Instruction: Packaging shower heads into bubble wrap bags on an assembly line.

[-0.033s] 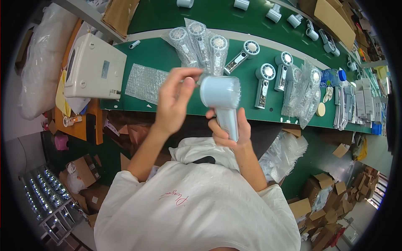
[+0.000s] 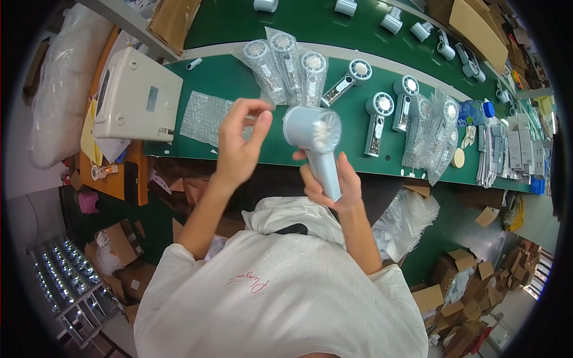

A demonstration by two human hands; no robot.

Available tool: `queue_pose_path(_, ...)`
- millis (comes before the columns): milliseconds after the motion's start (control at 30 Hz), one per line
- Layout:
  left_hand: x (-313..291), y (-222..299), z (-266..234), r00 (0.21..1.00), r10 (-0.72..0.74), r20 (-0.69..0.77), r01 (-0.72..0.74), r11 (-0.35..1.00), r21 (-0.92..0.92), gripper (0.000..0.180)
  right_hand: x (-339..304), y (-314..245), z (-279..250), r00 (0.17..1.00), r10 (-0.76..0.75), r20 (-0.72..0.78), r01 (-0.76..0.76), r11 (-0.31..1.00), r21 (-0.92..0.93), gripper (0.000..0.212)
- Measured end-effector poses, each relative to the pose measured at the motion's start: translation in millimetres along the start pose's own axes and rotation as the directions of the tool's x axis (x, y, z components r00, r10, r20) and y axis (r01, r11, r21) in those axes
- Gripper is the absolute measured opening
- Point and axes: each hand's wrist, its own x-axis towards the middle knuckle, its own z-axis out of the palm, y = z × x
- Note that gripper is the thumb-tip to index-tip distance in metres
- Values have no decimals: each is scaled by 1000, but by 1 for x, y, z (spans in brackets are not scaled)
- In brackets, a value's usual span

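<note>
My right hand point(image 2: 334, 185) grips a pale blue handheld fan point(image 2: 325, 168) by its handle, the round head up and tilted over the table's front edge. A whitish patch shows on the head's right side. Just left of the head is my left hand point(image 2: 239, 140), fingers bent and thumb apart, with nothing visible in it. Beyond lie several fans in bubble bags point(image 2: 285, 65). To the right are unwrapped fans, among them one near fan point(image 2: 377, 122), one farther right point(image 2: 403, 101) and one slanted fan point(image 2: 349, 80).
A flat bubble-wrap bag point(image 2: 206, 116) lies left, beside a cream-coloured machine point(image 2: 137, 98). More bagged fans point(image 2: 431, 134), a blue-capped bottle point(image 2: 474, 111) and stacked boxes point(image 2: 519, 143) stand right. Fan bodies point(image 2: 391, 21) line the green surface beyond. Cartons point(image 2: 456, 292) crowd the floor.
My left hand has drawn slightly left, away from the fan head. The fan has turned a little in my right hand, bringing the whitish patch into view.
</note>
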Motion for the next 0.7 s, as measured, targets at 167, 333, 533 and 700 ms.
queue_pose_path(167,-21,-88,-52,993,-7,114,-76,701,709,12,13,-7,12,927,-105,-360,-75,888,-454,67)
queue_pose_path(333,-14,-103,-64,984,-132,117,12,710,704,12,31,10,7,867,-304,-395,-106,661,-742,58)
queue_pose_path(533,-8,-140,-86,959,-282,-25,282,945,165,12,64,30,-20,896,-442,-47,-197,-300,-933,53)
queue_pose_path(700,-6,-137,-79,968,-184,-168,210,966,153,14,78,38,-33,908,-411,76,-198,-583,-788,57)
